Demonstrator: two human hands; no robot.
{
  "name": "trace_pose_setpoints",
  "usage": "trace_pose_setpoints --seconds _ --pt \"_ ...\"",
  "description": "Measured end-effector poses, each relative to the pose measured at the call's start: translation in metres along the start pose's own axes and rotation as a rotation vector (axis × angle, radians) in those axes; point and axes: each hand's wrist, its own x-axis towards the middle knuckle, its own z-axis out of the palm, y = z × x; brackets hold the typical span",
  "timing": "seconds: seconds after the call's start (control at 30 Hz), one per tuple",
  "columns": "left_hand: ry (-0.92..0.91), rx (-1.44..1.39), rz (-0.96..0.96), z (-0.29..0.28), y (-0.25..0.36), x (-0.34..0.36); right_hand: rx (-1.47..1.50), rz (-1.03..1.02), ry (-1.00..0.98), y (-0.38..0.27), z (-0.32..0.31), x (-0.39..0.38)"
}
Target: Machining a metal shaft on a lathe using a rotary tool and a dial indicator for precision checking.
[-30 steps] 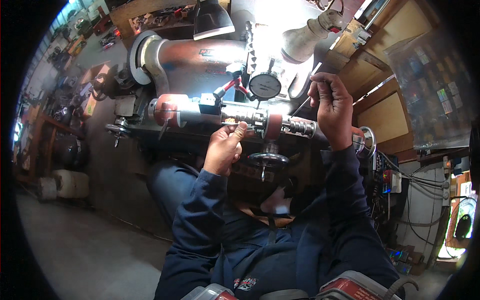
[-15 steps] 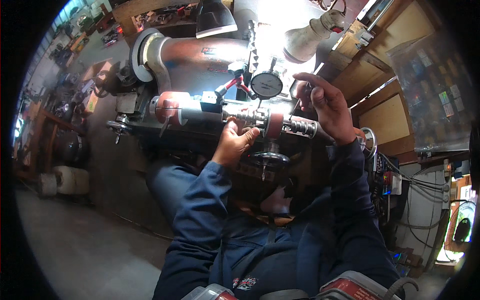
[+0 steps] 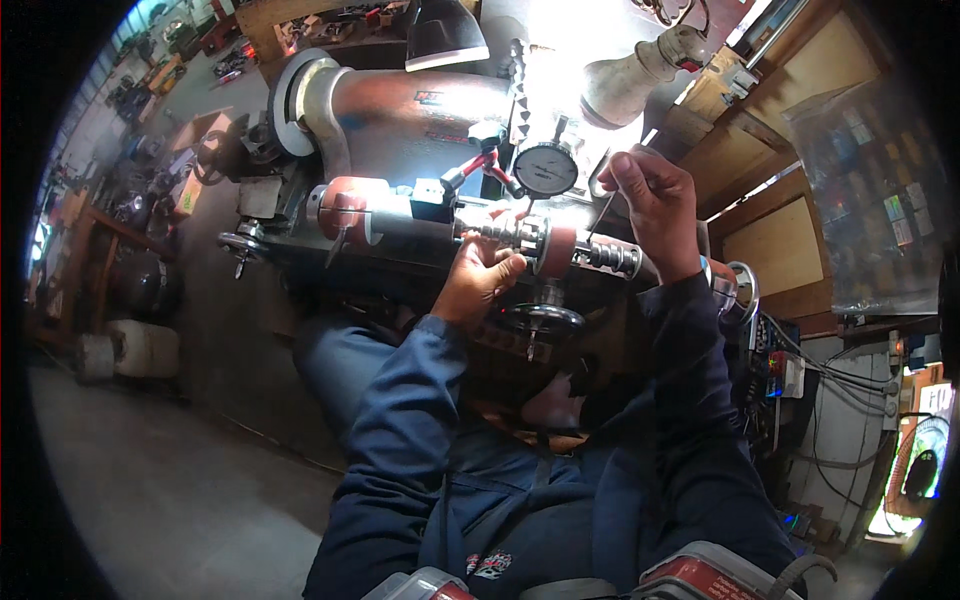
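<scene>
A shiny camshaft [image 3: 615, 256] lies across the machine in front of me, with a reddish-brown round rest [image 3: 556, 250] around its middle. My left hand [image 3: 478, 282] grips the shaft left of that rest, thumb in front and fingertips hidden behind. Just above, a round white-faced dial indicator [image 3: 545, 168] stands with its stem down toward the shaft. A red jointed arm [image 3: 470, 172] holds it, rising from a dark block-shaped base [image 3: 432, 203]. My right hand [image 3: 655, 200] is closed around a thin metal rod [image 3: 602, 214], whose lower end points at the lobes right of the rest.
A reddish clamp [image 3: 350, 210] sits on the left of the machine. Below the shaft is a handwheel [image 3: 541, 318]; another handwheel [image 3: 240, 243] is at the left. A dark lamp shade [image 3: 445, 35] and a pale lamp [image 3: 640, 75] hang behind. Wooden panels [image 3: 775, 235] stand at the right.
My right hand's fingers have curled in around the rod, where the index finger was stretched out before. My left hand stays on the camshaft. The whole view has shifted slightly.
</scene>
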Motion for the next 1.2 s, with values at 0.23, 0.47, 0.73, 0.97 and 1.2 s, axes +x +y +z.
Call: trace_pose_setpoints --seconds 0.23,0.47,0.73,0.97,1.2 --pt "0.025 0.005 0.061 0.000 -0.006 0.004 -0.128 0.007 0.292 -0.003 0.021 -0.009" --pt "0.118 0.184 0.095 -0.004 -0.014 0.005 0.302 -0.146 0.275 -0.021 -0.018 -0.008" --pt "0.422 0.887 0.215 0.005 -0.003 -0.005 -0.128 -0.213 0.283 -0.030 -0.029 -0.023" --pt "0.267 0.356 -0.234 0.009 0.035 -0.018 0.061 -0.054 0.212 -0.035 -0.028 -0.034" --pt "0.162 0.012 -0.330 0.002 0.042 -0.024 -0.394 0.051 0.014 -0.030 -0.019 -0.032"
